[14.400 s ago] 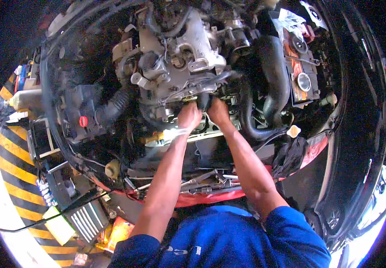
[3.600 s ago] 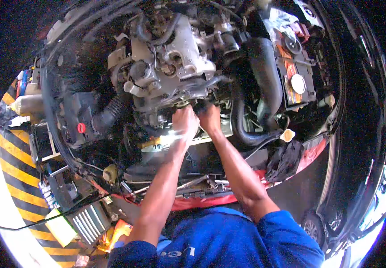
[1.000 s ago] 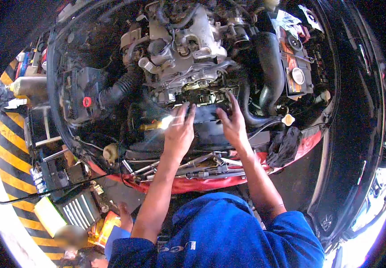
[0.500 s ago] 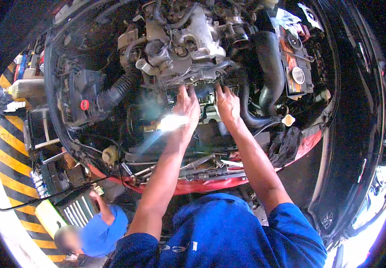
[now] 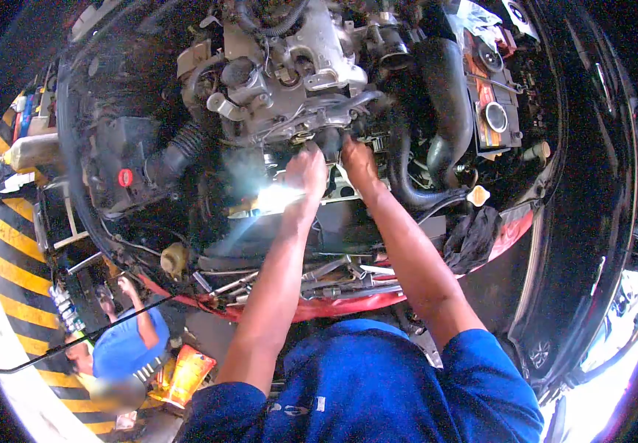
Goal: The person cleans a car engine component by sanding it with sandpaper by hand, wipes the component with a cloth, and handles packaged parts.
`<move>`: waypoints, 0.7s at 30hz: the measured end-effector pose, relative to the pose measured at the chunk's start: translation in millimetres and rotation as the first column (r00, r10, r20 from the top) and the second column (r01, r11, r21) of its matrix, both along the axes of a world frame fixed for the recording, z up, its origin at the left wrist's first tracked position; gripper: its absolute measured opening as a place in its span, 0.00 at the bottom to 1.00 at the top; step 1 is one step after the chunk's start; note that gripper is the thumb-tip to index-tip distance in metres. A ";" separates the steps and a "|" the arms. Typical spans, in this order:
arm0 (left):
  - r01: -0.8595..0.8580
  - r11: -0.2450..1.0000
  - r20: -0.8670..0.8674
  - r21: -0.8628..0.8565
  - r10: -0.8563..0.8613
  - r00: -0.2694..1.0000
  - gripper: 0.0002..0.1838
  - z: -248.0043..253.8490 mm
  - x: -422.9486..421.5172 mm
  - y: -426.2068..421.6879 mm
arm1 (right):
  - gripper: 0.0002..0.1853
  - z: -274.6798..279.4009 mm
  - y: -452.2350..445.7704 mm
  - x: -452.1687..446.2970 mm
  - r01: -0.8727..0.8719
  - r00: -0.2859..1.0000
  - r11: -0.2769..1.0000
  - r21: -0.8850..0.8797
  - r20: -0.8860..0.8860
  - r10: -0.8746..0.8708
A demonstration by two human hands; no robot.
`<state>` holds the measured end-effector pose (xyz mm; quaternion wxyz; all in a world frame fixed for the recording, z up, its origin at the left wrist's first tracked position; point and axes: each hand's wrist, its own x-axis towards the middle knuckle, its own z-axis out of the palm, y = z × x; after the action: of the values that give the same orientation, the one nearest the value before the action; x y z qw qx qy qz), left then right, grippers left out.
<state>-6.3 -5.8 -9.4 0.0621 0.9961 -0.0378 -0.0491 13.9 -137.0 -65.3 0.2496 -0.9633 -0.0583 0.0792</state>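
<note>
Both arms reach over the front of the car into the gap before the engine (image 5: 278, 111). My left hand (image 5: 307, 173) is closed, its fingers folded in at the lower front edge of the engine. Just to the right, my right hand (image 5: 360, 164) is closed as well, fingers curled inward at the same height. A dark rounded part (image 5: 328, 140) sits between the two hands, under the engine's front edge. The fingertips are hidden, so what they grip cannot be made out. A bright lamp glare (image 5: 278, 198) shines beside my left wrist.
Several wrenches and other hand tools (image 5: 326, 277) lie along the red front panel (image 5: 319, 306). A thick black hose (image 5: 448, 96) and the battery (image 5: 492, 136) are on the right. At lower left, a co-worker in a blue shirt (image 5: 134, 343) is near an orange bag (image 5: 189, 373).
My fingers, stretched out towards the engine before, are now folded in. My right hand has shifted slightly left. The co-worker has moved, and the orange bag has come into view.
</note>
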 end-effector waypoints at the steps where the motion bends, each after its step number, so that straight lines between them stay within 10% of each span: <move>1: 0.017 0.999 0.006 -0.045 -0.016 1.000 0.05 -2.8 -1.7 4.2 | 0.12 1.1 -0.4 0.4 -0.005 1.000 0.999 0.042 -0.029 0.006; 4: -0.093 0.991 -0.026 -0.091 0.091 0.995 0.04 -11.9 2.5 2.4 | 0.13 7.9 3.9 -3.9 -0.001 0.987 1.000 -0.030 0.164 0.006; 13: -0.087 0.980 -0.259 -0.181 0.038 0.965 0.09 4.5 10.7 7.0 | 0.11 23.2 5.1 -2.2 0.070 0.995 0.997 -0.016 0.067 -0.069; 18: -0.085 0.964 -0.087 -0.254 0.064 0.994 0.11 -0.1 13.9 8.9 | 0.24 -5.7 1.1 0.8 0.065 0.998 0.973 0.223 -0.023 -0.062; 21: -0.145 0.973 -0.243 -0.179 0.099 0.965 0.14 1.4 10.1 7.7 | 0.25 5.6 5.2 -1.5 0.086 0.996 0.995 0.053 0.009 -0.086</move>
<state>3.8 1.9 -8.0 0.1663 0.9730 0.0265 -0.1577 12.4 -131.8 -59.6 0.2778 -0.9584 -0.0201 0.0615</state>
